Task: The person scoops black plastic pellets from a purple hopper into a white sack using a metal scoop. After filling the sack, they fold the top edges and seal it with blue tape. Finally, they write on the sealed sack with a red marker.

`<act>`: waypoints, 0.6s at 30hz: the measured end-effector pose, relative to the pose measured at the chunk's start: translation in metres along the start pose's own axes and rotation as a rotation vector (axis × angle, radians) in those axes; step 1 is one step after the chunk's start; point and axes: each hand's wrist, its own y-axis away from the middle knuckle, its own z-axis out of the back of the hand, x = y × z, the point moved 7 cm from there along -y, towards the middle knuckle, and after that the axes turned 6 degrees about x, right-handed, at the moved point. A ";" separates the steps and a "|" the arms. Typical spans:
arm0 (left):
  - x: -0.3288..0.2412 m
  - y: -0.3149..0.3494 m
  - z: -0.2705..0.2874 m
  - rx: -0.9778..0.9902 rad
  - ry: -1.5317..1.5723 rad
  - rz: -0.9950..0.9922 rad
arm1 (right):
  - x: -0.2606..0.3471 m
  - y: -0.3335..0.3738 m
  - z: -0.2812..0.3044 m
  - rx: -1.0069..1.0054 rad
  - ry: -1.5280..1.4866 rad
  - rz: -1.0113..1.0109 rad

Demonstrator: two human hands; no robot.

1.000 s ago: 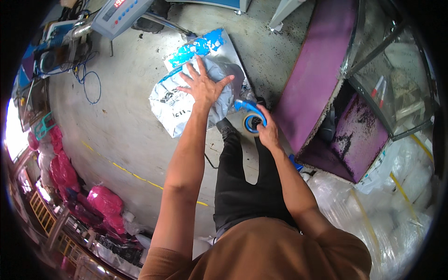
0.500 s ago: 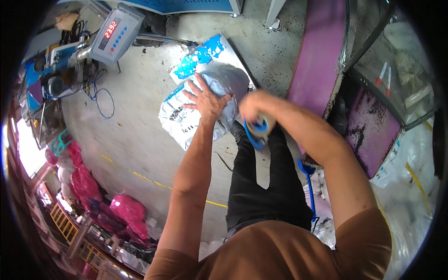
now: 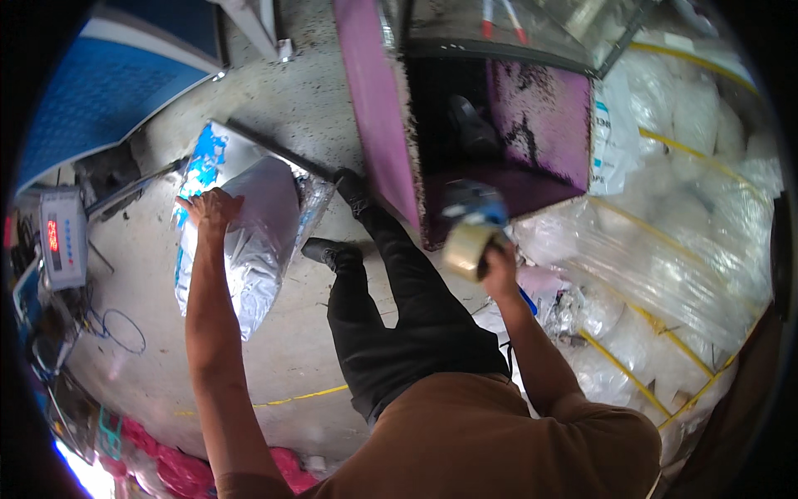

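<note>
My left hand (image 3: pixel 213 208) rests with fingers spread on a silvery-white plastic bag (image 3: pixel 258 224). The full bag lies on a metal scale platform (image 3: pixel 208 150) whose blue film is peeling. Out to the right, my right hand (image 3: pixel 499 264) is closed on a tape dispenser (image 3: pixel 475 202), which carries a wide roll of tan packing tape (image 3: pixel 465 249). The dispenser is blurred, and its handle is mostly hidden in my fingers. It is held in front of a purple open-fronted box (image 3: pixel 378 108), well apart from the bag.
A grey scale display (image 3: pixel 64 237) with red digits stands at the left. Behind it is a blue-panelled machine (image 3: pixel 108 91). Clear plastic bags (image 3: pixel 657 241) are piled within a yellow frame at the right. Pink bags (image 3: pixel 179 470) lie at the lower left.
My view has turned to the right. My right hand has swung the tape dispenser away from beside the bag and out to the right. My left hand stays on the bag.
</note>
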 end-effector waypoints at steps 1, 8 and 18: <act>-0.001 -0.022 -0.015 0.088 0.026 -0.029 | 0.000 0.019 0.050 -0.249 0.082 0.080; -0.041 -0.043 -0.041 0.110 -0.173 -0.053 | -0.146 0.079 0.224 -0.901 -0.344 -0.181; -0.008 -0.085 -0.067 0.178 -0.221 -0.234 | -0.247 -0.058 0.197 -1.082 -0.511 -0.304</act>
